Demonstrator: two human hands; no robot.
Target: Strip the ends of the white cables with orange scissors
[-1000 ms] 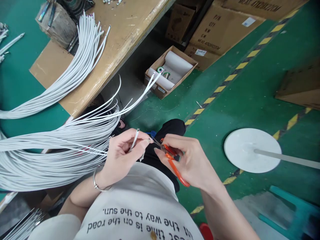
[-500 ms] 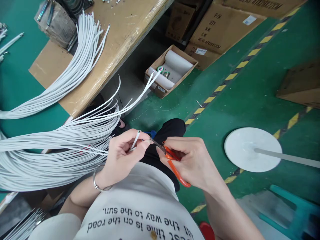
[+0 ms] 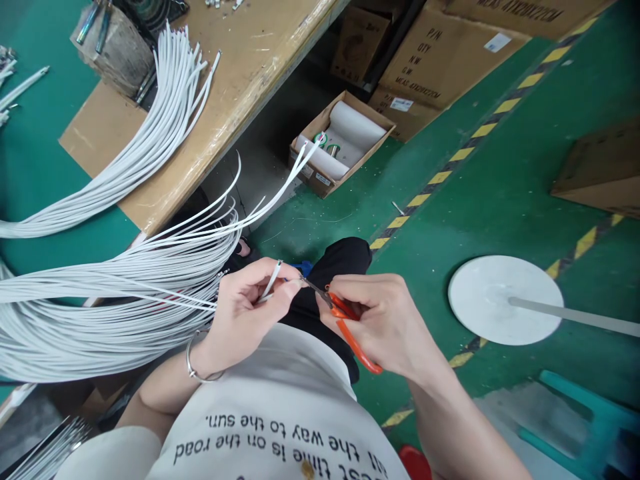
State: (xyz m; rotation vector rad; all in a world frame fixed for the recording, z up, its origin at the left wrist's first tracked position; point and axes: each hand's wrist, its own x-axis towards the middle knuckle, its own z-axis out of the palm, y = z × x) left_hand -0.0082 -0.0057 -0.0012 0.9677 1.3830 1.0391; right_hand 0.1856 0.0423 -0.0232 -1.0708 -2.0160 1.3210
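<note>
Pinched in my left hand are white cables, and one cable end sticks up between the fingers. My right hand is closed round a pair of orange-handled scissors. The blades point left and touch the fingertips of my left hand, where a small cable end is mostly hidden. To the left, a thick bundle of white cables spills off the bench edge towards my left hand. A second bundle of white cables lies on the bench, with its cut ends fanned out.
The bench has a taped edge and carries a wrapped block. Below it stand a small open carton with spools and larger cardboard boxes. To my right are a round white base with a pole and a teal stool.
Almost nothing differs. The scissors and my right hand have shifted very slightly to the right, with the blades still at my left fingertips.
</note>
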